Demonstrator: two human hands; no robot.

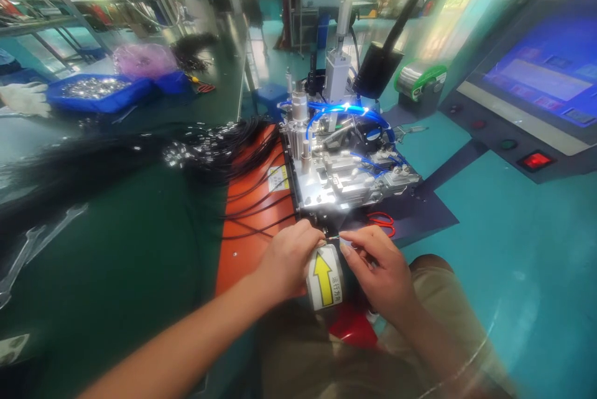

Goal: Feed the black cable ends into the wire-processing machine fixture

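My left hand point(293, 255) is closed in a pinch near the front edge of the machine. A thin black cable point(247, 237) runs over the orange plate to its fingers. Opposite it, my right hand point(381, 265) pinches thumb against forefinger. A small shiny metal piece point(333, 238) bridges the gap between the two sets of fingertips; its exact shape is too small to tell. Just below lies a white label with a yellow arrow point(323, 278). Directly behind the hands stands the metal machine point(345, 175) with blue air tubes point(347, 107).
Many black cables point(93, 156) lie across the green table at left, near a wrench point(37, 250). Beyond them are a blue tray point(100, 104) of metal parts and another person's gloved hand point(25, 99). Red-handled scissors point(383, 222), a solder spool point(420, 81) and a screen point(550, 69) are at right.
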